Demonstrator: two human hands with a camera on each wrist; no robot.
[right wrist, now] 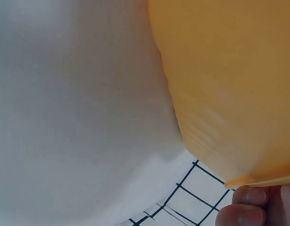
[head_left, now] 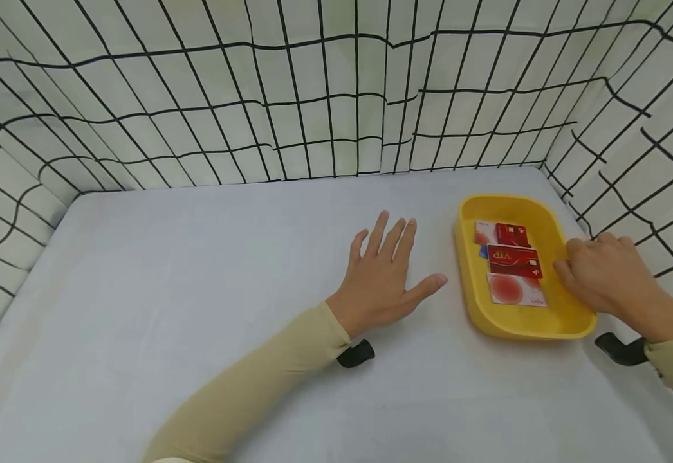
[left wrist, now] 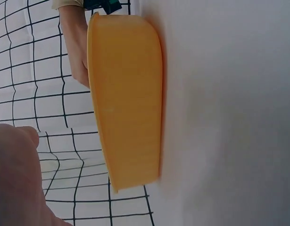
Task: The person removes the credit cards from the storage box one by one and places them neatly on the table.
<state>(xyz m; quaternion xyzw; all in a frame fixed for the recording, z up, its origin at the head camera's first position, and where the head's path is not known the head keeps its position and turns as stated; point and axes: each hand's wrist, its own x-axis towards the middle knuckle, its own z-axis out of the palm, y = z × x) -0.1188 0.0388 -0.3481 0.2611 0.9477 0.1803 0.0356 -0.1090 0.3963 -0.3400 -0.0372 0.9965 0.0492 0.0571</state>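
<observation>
A yellow plastic tray (head_left: 481,315) stands at the right side of the white table. Inside it lie several red and white cards: a dark red VIP card (head_left: 513,260), a white card with a red circle (head_left: 516,290), and others overlapping behind. My right hand (head_left: 611,276) grips the tray's right rim, thumb over the inner edge; the right wrist view shows its fingertips (right wrist: 251,205) right under the rim. To the left of the tray my left hand (head_left: 379,276) hovers over the table with fingers spread, holding nothing. In the left wrist view the tray's outer wall (left wrist: 126,103) faces me.
A black wire grid fence (head_left: 325,103) borders the back and both sides of the white table (head_left: 197,289). Its right panel (head_left: 649,180) runs close by the tray and my right hand. Black wrist straps (head_left: 356,354) show under the sleeves.
</observation>
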